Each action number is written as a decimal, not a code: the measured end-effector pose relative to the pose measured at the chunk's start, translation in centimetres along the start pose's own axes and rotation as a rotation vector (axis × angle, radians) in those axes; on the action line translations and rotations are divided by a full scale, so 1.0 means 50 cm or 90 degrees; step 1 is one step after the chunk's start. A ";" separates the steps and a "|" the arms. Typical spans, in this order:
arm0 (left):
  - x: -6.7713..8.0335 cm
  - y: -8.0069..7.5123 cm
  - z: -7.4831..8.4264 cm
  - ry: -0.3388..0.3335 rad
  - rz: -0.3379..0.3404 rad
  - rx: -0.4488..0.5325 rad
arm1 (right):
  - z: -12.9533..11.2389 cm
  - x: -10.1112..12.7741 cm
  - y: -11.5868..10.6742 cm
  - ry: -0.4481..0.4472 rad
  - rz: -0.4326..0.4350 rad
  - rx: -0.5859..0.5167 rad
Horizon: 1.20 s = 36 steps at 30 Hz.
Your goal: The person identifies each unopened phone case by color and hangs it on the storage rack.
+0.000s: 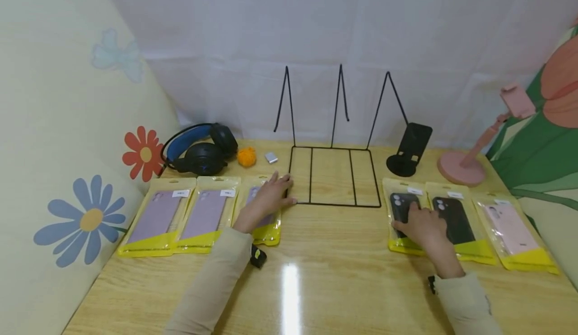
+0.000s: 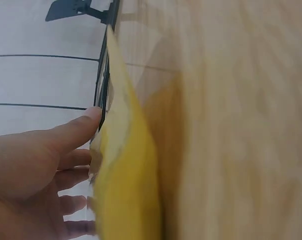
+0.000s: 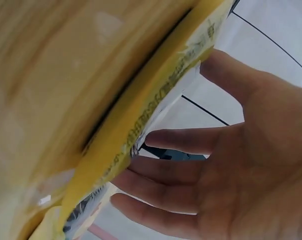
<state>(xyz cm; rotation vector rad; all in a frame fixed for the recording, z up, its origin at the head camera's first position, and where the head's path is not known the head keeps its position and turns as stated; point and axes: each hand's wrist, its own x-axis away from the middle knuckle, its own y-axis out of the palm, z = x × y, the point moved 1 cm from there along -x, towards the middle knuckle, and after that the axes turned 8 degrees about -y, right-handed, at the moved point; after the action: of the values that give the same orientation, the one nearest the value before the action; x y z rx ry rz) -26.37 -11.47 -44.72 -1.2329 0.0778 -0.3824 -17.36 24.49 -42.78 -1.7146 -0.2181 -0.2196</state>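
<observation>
My left hand [image 1: 269, 196] lies over the innermost of the purple phone cases in yellow-edged clear packets [image 1: 267, 235]. Its fingertips reach toward the left side of a black wire rack [image 1: 333, 205]; whether they touch it, I cannot tell. In the left wrist view the thumb and fingers [image 2: 73, 135] are extended beside the packet. On the right, my other hand [image 1: 424, 224] rests on a packet holding a black phone case [image 1: 399, 203]. The right wrist view has its fingers [image 3: 166, 192] loosely spread along the packet's surface, with the thumb near one edge.
Two more purple-case packets [image 1: 155, 217] lie at left, another black-case packet [image 1: 456, 219] and a pink-case packet [image 1: 514, 227] at right. Behind stand headphones [image 1: 203, 157], an orange ball [image 1: 246, 157], a small silvery block [image 1: 271, 157], a black phone stand [image 1: 413, 144] and a pink stand [image 1: 461, 168].
</observation>
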 end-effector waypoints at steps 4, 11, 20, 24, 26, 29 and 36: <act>-0.003 0.003 -0.001 -0.011 -0.002 0.005 | -0.002 0.000 0.000 -0.003 0.019 -0.027; 0.000 0.011 -0.014 -0.034 -0.007 0.032 | -0.001 -0.002 0.004 0.003 0.020 -0.105; -0.004 0.010 -0.015 -0.022 -0.006 0.062 | 0.018 -0.004 -0.004 -0.025 0.049 -0.099; -0.005 0.003 -0.010 -0.011 0.000 0.073 | 0.029 -0.002 -0.025 -0.065 0.061 -0.116; -0.004 0.000 -0.007 -0.012 0.000 0.073 | 0.034 0.003 -0.041 -0.113 0.087 -0.155; -0.002 0.000 -0.004 -0.022 -0.001 0.071 | 0.038 0.015 -0.063 -0.203 0.144 -0.231; -0.003 0.007 -0.007 -0.040 -0.004 0.058 | -0.012 0.051 -0.086 -0.367 0.254 -0.395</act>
<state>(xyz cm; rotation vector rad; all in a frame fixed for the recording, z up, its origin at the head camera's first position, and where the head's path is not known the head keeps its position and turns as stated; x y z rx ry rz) -26.51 -11.62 -45.21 -1.1546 0.0030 -0.3497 -16.09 24.59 -37.92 -2.3665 -0.2361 0.5677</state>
